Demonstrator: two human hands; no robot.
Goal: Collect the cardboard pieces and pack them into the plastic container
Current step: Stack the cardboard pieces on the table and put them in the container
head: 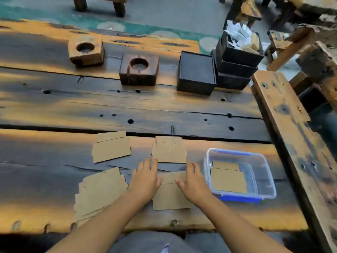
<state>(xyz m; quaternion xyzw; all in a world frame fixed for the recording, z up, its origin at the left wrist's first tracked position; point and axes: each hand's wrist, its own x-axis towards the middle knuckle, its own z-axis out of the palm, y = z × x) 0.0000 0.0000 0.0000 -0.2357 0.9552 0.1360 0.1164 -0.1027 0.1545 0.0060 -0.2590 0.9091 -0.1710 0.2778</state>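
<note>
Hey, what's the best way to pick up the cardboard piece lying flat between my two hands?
Take the cardboard piece by its two side edges, where the left hand and right hand already rest. It lies flat on the table, so there is probably no gap beneath; slide fingertips under one side edge, or drag it toward the near table edge, then pinch and lift toward the plastic container on the right.
</note>
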